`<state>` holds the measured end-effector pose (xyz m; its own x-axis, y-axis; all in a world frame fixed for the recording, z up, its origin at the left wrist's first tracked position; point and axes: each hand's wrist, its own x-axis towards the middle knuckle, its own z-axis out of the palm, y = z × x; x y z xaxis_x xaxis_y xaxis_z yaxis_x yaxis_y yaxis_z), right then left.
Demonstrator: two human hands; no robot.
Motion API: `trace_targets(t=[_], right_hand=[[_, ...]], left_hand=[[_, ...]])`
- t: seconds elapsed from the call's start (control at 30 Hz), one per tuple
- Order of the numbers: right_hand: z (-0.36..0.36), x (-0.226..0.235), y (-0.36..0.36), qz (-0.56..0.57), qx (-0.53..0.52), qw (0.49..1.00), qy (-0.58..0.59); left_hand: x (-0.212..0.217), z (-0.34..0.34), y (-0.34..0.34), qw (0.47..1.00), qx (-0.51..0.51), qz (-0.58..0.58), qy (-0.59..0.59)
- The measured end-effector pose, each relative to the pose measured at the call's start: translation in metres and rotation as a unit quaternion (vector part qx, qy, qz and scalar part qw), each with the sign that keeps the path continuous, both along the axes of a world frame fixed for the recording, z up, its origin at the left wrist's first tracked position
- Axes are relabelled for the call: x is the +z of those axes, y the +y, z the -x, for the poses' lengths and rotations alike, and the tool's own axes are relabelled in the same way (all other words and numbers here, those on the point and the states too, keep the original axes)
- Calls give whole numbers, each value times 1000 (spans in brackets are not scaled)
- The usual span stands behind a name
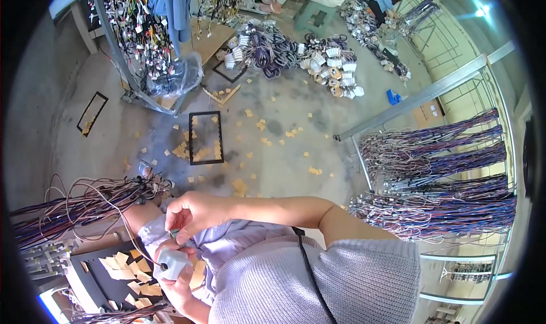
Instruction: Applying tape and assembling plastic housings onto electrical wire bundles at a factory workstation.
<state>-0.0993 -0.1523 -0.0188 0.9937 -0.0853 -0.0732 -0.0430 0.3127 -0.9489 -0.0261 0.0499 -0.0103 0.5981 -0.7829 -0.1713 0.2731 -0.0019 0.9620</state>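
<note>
Head view: white block, dark-holed, wire attached; left fingers gripping its near side; right fingers pinching small greenish piece just beyond.

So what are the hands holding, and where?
The left hand holds a white block by its sides. The right hand seems to pinch a green bit; which part, I can't tell.

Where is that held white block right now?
In the head view, the white block is at lower left, held in the left hand, just below the right hand.
</note>
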Motion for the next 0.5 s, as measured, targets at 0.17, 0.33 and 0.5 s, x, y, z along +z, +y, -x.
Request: trace_targets(t=[0.17,0.33,0.5], right_hand=[[-4,-9,-7,37,7,999,-2],[-1,0,-6,229,-62,969,-70],[-6,1,-1,54,-53,997,6]], left_hand=[[5,-2,-2,1000,2,-2,6],[-1,-8,-3,1000,-10,-11,9],[4,-8,-6,999,6,3,-31]])
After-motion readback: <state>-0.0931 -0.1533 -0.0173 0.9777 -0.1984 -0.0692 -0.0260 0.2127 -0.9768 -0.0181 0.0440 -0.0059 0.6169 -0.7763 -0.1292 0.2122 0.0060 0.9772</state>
